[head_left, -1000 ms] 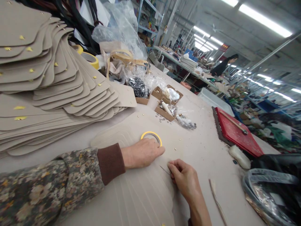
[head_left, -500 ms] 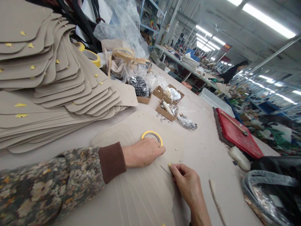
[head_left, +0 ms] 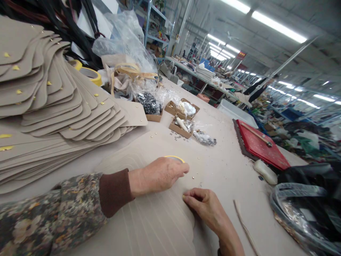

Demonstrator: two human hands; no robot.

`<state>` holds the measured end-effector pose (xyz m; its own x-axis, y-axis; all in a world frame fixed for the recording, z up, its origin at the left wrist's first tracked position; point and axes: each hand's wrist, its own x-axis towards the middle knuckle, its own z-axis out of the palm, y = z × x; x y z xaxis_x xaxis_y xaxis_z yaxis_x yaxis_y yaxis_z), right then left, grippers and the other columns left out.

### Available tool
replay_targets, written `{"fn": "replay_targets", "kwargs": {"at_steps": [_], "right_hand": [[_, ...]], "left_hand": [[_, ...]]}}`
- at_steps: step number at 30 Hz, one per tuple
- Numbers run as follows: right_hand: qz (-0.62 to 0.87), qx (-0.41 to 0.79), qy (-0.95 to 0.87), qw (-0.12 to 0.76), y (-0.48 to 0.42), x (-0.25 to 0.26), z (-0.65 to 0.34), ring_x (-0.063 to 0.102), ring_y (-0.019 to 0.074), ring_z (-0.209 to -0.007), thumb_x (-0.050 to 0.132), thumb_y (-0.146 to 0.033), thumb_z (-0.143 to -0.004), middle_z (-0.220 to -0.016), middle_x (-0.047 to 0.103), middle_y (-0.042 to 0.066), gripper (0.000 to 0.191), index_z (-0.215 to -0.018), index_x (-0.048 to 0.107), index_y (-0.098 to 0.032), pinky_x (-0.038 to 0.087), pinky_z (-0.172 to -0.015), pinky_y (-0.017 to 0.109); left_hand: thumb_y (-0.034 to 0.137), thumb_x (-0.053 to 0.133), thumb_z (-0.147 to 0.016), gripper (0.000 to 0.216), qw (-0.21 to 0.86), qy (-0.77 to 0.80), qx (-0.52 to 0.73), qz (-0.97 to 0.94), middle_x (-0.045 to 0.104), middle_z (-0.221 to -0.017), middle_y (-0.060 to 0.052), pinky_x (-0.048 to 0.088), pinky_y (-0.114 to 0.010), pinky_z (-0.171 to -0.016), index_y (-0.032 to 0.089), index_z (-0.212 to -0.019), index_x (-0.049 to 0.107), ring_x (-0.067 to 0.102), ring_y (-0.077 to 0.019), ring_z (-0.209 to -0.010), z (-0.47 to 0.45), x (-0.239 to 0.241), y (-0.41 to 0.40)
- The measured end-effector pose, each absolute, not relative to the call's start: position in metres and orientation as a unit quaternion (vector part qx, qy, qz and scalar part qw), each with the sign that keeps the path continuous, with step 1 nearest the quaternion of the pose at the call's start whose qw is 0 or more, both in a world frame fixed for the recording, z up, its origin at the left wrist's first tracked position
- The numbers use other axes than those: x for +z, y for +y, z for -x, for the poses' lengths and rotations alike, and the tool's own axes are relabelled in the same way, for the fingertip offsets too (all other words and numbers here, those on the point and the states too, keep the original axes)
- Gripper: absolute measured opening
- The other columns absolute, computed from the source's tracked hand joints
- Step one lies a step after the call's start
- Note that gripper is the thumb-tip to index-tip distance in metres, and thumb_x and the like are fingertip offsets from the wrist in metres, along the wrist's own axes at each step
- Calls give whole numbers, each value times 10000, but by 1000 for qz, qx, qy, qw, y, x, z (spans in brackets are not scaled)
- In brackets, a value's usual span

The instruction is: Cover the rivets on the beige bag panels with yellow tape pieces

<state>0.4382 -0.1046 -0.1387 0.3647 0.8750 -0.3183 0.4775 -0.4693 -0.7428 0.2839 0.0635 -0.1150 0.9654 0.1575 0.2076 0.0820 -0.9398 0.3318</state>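
My left hand point(head_left: 160, 174) is closed on a yellow roll of tape point(head_left: 174, 158), with the fingers hiding most of the ring. It hovers over fanned beige panels point(head_left: 160, 217) on the table. To its lower right, my right hand point(head_left: 204, 204) pinches thumb and forefinger at the edge of these panels; a tiny yellow bit of tape shows at the tips. Small metal studs point(head_left: 193, 177) dot the top panel near both hands.
A tall stack of beige panels point(head_left: 66, 117) with yellow tape bits stands left. Behind are small cardboard boxes point(head_left: 181, 128) of metal parts and more tape rolls point(head_left: 92, 75). A red board point(head_left: 262, 144) with a hammer point(head_left: 257, 135) lies right. A co-worker point(head_left: 259, 89) is far off.
The right hand has moved left onto the panel edge, and its yellow bit is now mostly covered. My left hand has turned, hiding more of the tape roll. The whole view has shifted slightly.
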Motion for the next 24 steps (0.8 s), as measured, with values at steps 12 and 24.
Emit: {"fn": "replay_targets", "kwargs": {"at_steps": [12,24], "right_hand": [[682,13,-562,468,-100,-134,-430,697,152,-771,629,-191,-906,-921,757,48,169,-1042,729,-202,564,-697,244],[687,-151,-589,399,-89,-147,-421,645,120,-570,546,-125,-912,-698,692,19,140,-879,674,-171,517,-597,207]], "left_hand": [[239,505,-1012,340,219,25,166,-961,733,-979,-49,503,-244,-658,169,-1336,427,712,-190,-841,-296,-117,52],[185,519,-980,11,254,65,125,-957,682,-922,-12,451,-257,-674,195,-978,515,651,-172,-826,-297,-119,49]]}}
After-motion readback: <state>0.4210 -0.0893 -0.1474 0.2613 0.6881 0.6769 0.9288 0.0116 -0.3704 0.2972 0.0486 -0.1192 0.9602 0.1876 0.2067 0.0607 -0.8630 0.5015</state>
